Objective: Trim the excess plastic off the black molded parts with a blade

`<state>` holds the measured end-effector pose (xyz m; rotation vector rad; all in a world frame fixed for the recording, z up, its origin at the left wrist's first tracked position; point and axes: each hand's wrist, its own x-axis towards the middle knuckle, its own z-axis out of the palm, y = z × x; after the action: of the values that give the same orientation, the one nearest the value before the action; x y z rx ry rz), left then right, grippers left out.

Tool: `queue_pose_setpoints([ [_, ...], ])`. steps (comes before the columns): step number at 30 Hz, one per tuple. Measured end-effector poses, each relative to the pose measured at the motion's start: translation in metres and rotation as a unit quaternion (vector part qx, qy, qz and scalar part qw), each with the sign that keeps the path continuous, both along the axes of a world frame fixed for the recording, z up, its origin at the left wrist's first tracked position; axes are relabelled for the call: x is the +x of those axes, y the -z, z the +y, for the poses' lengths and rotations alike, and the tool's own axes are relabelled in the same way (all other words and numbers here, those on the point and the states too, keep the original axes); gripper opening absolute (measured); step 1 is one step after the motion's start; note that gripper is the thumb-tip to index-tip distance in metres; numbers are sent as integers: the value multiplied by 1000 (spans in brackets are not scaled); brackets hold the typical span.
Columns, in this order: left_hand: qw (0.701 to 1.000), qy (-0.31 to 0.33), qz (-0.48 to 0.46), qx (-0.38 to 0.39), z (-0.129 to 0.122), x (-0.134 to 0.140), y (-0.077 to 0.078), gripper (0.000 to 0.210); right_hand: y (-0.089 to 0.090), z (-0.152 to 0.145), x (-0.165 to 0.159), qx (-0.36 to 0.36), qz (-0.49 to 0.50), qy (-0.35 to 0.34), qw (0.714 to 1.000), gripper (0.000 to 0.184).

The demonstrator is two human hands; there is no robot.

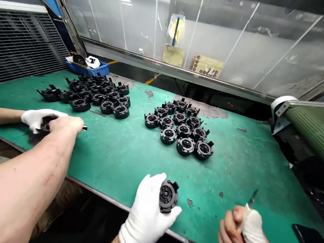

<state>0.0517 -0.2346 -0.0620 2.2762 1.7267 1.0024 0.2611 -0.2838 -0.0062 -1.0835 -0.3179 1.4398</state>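
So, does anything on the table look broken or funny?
Yes, the green tabletop looks worn: there's a big greyish patch just behind the right-hand group of round black parts, and small dark spots between the left hand and right hand.

Low-sheen plastic round part (168, 196), matt cloth glove (146, 211), metal-bladed knife (253, 198), worn, faintly glossy tabletop (112, 151).
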Motion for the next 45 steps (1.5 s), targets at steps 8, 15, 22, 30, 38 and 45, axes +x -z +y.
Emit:
queue_pose_setpoints([
  [8, 967, 176, -54, -174, 23, -80, -25, 66, 18, 8, 13, -30, -330, -195, 923, 44],
  [15, 977, -19, -181, -108, 3, -49, -15, 98, 15, 65, 14, 133, -574, -413, 694, 37],
  [22, 990, -77, -109, -55, 15, -11, -5, 87, 14, 100, 0, 183, -690, -481, 509, 34],
  [30, 993, -72, -79, -46, 18, -9, -11, 80, 13, 127, 17, 202, -736, -434, 479, 38],
  [38, 993, -72, -83, -52, 18, -9, -10, 75, 11, 118, 12, 229, -713, -501, 434, 40],
  [45, 993, -75, -86, -39, 18, -9, -7, 77, 18, 129, 27, 196, -712, -369, 564, 34],
])
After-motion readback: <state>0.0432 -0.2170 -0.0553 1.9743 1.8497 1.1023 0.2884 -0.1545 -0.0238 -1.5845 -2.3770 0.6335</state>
